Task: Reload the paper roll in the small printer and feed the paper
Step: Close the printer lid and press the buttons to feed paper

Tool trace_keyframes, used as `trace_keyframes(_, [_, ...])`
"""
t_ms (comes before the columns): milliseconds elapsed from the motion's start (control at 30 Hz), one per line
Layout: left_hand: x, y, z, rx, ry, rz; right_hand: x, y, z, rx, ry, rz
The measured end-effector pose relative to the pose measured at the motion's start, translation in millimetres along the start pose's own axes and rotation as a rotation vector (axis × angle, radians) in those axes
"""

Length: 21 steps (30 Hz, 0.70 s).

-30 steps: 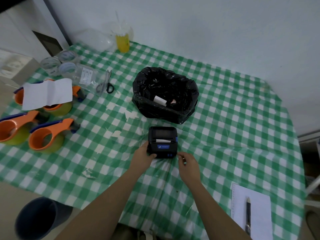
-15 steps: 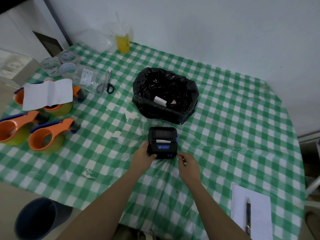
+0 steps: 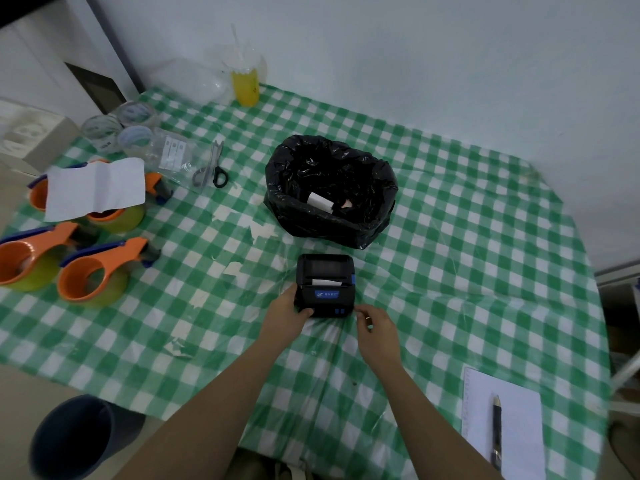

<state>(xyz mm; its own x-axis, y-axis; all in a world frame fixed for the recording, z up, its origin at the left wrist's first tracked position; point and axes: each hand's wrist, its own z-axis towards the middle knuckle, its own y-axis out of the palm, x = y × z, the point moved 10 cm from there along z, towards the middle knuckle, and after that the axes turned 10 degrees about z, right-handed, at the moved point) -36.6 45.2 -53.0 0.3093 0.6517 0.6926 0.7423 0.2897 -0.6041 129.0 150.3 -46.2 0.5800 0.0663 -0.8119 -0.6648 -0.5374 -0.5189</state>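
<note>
Feeding stage: printer (image 3: 325, 285) lid closed, paper strip (image 3: 325, 282) showing at its slot, mid-table.
Left hand (image 3: 286, 315) clamps the printer's near-left corner; right hand (image 3: 374, 324), loosely curled and empty, likely presses the feed buttons (image 3: 339, 310) next.

Your worktop (image 3: 450, 237) wears a green-and-white checked cloth. On your far left, three orange tape dispensers (image 3: 93, 275) sit close together, a white paper sheet (image 3: 95, 188) draped over the rear one. Scissors (image 3: 212, 168) lie beside a clear plastic bag (image 3: 169, 155), clear tape rolls (image 3: 117, 128) just behind. A yellow drink cup (image 3: 245, 83) stands at the wall. Near right, a pen (image 3: 497, 431) rests on a notepad (image 3: 519, 410). Off the edge, lower left, a dark bin (image 3: 74, 438)
</note>
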Motion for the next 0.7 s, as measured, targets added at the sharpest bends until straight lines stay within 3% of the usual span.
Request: trace_keyframes(700, [-1.0, 0.5, 1.2, -0.001, 0.002, 0.009, 2.4, 1.2, 0.3, -0.014, 0.012, 0.007])
